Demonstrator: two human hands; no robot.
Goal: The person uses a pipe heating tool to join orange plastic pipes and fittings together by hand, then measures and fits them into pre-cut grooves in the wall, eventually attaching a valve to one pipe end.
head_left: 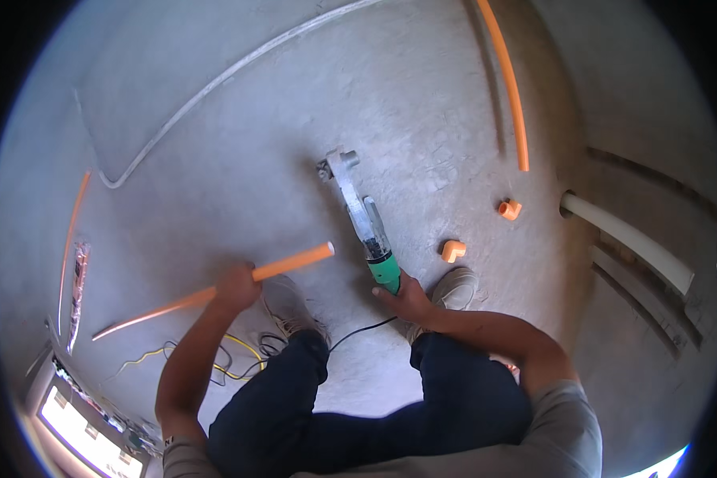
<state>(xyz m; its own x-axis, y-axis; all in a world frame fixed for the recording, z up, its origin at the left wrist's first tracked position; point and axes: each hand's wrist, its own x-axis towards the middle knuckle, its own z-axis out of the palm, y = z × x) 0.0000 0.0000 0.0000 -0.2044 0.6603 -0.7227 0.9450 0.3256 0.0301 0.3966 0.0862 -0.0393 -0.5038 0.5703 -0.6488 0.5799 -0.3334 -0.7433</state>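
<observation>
My left hand (235, 287) grips a long orange pipe (293, 260) that lies nearly level across the lower left, its white-rimmed end near the middle. My right hand (402, 296) is wrapped round the green handle of a metal pipe-welding tool (350, 191), whose silver heating head (338, 161) points up and away from me. Beside the tool lie two orange elbow fittings (453, 251), (510, 210) on the grey concrete floor (239, 135). My shoes are on either side below my hands.
Another orange pipe (511, 84) lies at upper right and a thinner one (73, 223) at left, by a wrapped bundle (79, 279). A grey conduit (215, 84) crosses the far floor. A white pipe (629, 239) sticks out at right. Yellow and black cables (239, 350) lie behind my left foot.
</observation>
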